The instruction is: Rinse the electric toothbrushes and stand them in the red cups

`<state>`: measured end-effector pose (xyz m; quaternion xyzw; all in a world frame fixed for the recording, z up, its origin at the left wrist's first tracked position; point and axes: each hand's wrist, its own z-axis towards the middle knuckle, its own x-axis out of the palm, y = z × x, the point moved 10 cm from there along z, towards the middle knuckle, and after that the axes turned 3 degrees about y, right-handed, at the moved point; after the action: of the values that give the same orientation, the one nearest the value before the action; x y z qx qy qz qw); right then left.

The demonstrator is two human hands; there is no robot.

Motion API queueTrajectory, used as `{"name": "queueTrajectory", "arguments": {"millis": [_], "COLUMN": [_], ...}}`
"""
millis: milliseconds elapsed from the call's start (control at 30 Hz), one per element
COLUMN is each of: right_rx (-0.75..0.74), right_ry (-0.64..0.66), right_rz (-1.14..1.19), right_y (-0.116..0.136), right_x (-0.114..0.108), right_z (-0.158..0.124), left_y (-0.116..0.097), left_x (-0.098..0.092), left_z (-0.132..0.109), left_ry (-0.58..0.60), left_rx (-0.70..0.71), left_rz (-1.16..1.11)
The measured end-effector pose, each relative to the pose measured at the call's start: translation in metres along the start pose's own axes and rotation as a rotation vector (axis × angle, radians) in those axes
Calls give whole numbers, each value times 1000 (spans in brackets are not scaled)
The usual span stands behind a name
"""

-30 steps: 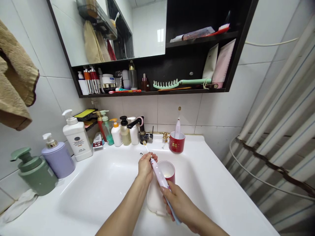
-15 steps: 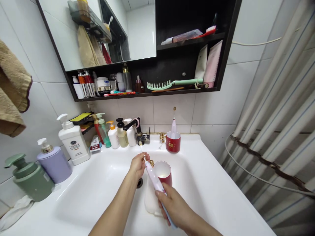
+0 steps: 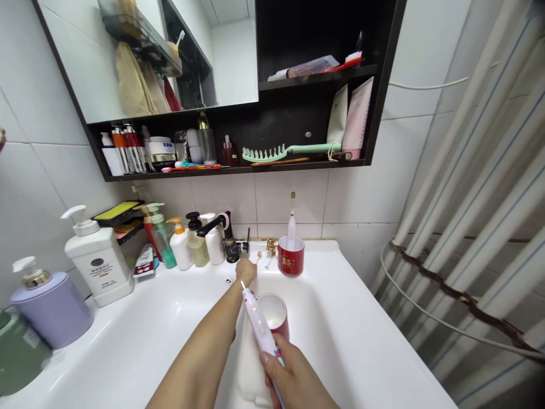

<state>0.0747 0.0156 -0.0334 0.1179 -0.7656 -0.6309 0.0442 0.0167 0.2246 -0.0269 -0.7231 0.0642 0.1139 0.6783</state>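
Observation:
In my right hand [image 3: 289, 369] is a pale pink electric toothbrush handle [image 3: 259, 324], tilted up, with its thin bare metal tip showing. My left hand [image 3: 246, 269] is closed at the sink's back ledge, just in front of the black faucet [image 3: 227, 230]. A small toothbrush head [image 3: 258, 257] sticks out at the right side of that hand; most of the fingers are hidden. Beneath the handle, a red cup [image 3: 275, 315] with whitish liquid stands in the basin, beside a whitish flat case [image 3: 251, 369].
On the ledge, another red cup [image 3: 291, 258] holds an upright electric toothbrush [image 3: 292, 227]. Gold-coloured small items [image 3: 271, 245] lie beside it. Several pump bottles [image 3: 181, 247] line the sink's left and back edges. A dark cabinet [image 3: 315, 122] overhangs the ledge; white pipes [image 3: 464, 199] run at right.
My left hand has moved from the toothbrush handle's tip to the back ledge. The handle's tip is now bare, and a brush head shows beside my left hand. The view has shifted right.

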Motion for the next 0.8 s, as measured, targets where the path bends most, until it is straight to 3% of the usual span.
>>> {"name": "queueTrajectory", "arguments": {"millis": [100,200,300,367,433,567,800], "right_rx": [0,-16,-43,-75,-96,-87,-121], "right_ry": [-23,-34,-43,-59,-75,-124,-138], "right_rz": [-3,12,10,4,24,93,69], "right_y": [-2,-2,1,6,10,12,14], "right_x": [-3,-4,-4,-6,-9,-18,-19], "right_z": [2,2,0,-2,-3,-4,-1], "left_y": [-7,-28,-59,-89,-102,-109,-115], "left_x": [-9,-7,17,43,62,77,75], "left_z": [-1,-16,-39,-57,-64,-55,-27], "left_ry": [-76,-101,-44,62,132,266,443], "left_rx": [17,114,288,511,590,602,590], "left_rz": [142,206,217,223,281,412,408]}}
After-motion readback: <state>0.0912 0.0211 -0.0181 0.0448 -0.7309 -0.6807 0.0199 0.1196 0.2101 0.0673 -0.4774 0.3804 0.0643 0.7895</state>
